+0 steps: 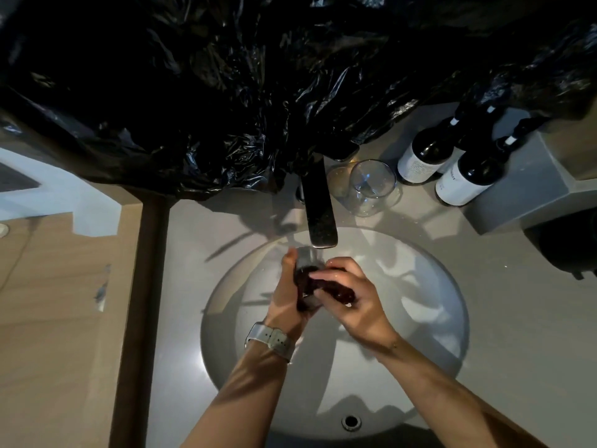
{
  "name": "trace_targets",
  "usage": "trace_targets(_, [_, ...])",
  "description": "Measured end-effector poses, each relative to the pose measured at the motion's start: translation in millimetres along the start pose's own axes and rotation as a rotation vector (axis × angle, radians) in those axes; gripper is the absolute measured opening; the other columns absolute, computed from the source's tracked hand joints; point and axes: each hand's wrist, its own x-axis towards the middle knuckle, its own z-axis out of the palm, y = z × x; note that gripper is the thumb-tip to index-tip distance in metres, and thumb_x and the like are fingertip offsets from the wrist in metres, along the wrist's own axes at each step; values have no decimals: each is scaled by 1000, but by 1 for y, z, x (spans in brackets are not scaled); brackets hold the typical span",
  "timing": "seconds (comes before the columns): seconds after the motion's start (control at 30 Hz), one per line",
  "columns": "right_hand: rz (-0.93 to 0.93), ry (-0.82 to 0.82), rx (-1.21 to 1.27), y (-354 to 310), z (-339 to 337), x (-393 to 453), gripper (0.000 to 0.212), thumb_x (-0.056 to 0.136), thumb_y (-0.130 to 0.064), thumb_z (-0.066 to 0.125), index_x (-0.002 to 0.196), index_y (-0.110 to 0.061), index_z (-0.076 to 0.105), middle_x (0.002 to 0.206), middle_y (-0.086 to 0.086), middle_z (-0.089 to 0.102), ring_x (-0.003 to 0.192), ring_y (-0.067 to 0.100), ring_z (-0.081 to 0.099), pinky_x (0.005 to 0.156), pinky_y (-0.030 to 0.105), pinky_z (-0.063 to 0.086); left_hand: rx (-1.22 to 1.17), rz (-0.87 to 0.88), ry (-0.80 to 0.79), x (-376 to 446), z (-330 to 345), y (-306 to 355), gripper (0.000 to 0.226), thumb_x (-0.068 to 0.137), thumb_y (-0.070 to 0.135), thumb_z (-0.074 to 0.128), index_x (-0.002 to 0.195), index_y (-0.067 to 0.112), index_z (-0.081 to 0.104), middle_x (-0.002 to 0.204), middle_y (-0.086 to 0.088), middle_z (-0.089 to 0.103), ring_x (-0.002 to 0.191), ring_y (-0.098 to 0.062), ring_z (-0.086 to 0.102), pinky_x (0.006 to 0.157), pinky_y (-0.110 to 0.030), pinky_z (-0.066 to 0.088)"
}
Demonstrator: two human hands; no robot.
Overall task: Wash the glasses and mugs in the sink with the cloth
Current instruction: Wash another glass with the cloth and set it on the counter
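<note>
Glass (303, 258), gripped by the left hand (286, 302) over the sink (429, 312) under the faucet (318, 208) while the right hand (352, 299) presses the dark cloth (336, 291) on it, looks wet and could slip and crack on the basin or knock the spout.

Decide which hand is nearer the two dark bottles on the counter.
Right. The right hand works nearer the dark bottles; the left hand sits farther away, across the glass.
</note>
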Motion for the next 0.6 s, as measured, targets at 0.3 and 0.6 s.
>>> trace_targets(0.3, [187,87,214,-3,1,11,22,76,-2,75,92,-17,75,109,8,58,107,12,59,97,26,46,-90,-70,4,-2,8,8,66,85,65,53,105,4,68,97,-17,73,97,-30,68,94,-41,50])
trace_targets(0.6, [453,205,609,1,-1,23,27,79,5,69,88,-18,77,99,0,70,101,25,65,85,32,51,8,34,-29,0,8,6,69,93,65,43,104,5,75,109,-19,72,100,-32,71,88,-44,56])
